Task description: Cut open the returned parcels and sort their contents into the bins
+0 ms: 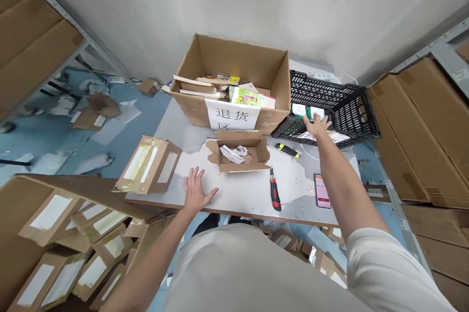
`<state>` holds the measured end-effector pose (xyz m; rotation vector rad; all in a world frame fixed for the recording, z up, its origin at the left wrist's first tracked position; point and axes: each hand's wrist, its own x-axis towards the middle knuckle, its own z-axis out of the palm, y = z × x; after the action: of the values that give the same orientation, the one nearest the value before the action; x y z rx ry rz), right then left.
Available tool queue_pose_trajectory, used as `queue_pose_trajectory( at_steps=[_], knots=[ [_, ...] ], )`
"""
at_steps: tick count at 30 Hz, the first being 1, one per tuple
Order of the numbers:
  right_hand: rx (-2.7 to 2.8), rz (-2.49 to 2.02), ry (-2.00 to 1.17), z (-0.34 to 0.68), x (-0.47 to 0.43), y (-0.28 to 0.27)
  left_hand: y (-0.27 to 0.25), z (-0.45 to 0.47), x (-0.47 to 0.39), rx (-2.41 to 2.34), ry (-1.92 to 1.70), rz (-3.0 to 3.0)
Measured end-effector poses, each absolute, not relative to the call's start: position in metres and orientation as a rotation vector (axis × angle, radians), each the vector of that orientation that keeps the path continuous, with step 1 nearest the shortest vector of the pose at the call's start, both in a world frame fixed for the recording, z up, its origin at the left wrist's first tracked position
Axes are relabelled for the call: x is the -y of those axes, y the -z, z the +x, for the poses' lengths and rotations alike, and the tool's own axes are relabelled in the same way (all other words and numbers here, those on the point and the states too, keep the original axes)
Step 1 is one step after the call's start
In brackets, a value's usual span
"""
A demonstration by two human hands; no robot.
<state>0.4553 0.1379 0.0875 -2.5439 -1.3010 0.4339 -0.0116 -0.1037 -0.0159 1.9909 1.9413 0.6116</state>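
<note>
My left hand (195, 190) rests flat on the white table (227, 192), fingers spread and holding nothing. It is between a taped carton (148, 165) and a small opened cardboard box (244, 151) with crumpled white paper (234, 154) inside. My right hand (317, 126) reaches into the near side of a black plastic crate (353, 111). Its fingers are spread at the near edge of a green-and-white box (315, 112); I see no firm grip on it. Another white-topped green box (298, 109) stands just left of that one.
A large carton (190, 106) of books stands at the back. A red-and-black utility knife (274, 189), a yellow-and-black cutter (287, 150) and a phone (322, 190) lie on the table. A big box (22, 224) of parcels is at lower left. Stacked cartons (421, 126) flank the right.
</note>
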Motion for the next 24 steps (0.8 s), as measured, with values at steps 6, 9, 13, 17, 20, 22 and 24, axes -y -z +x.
queue_pose_trajectory(
  at_steps=[6,9,13,17,20,22,24],
  knots=[
    [1.345,-2.243,-0.214,0.452,-0.087,-0.108,0.047,-0.012,0.07,-1.802,-0.458,1.76],
    [1.226,-2.008,-0.303,0.418,-0.032,-0.09,0.057,-0.01,0.051,-1.686,-0.484,1.695],
    [1.208,-1.975,-0.694,0.351,0.024,-0.031,0.071,-0.003,0.031,-1.504,-0.637,1.702],
    [1.17,-1.9,-0.919,0.29,0.03,0.03,0.088,0.005,0.021,-1.376,-0.709,1.706],
    [1.091,-1.812,-0.986,0.266,0.037,0.047,0.088,0.005,0.02,-1.375,-0.765,1.669],
    [1.031,-1.775,-0.998,0.26,0.055,0.039,0.075,-0.002,0.023,-1.382,-0.823,1.635],
    [0.985,-1.724,-1.0,0.257,0.084,0.023,0.056,-0.013,0.031,-1.327,-0.861,1.595]
  ],
)
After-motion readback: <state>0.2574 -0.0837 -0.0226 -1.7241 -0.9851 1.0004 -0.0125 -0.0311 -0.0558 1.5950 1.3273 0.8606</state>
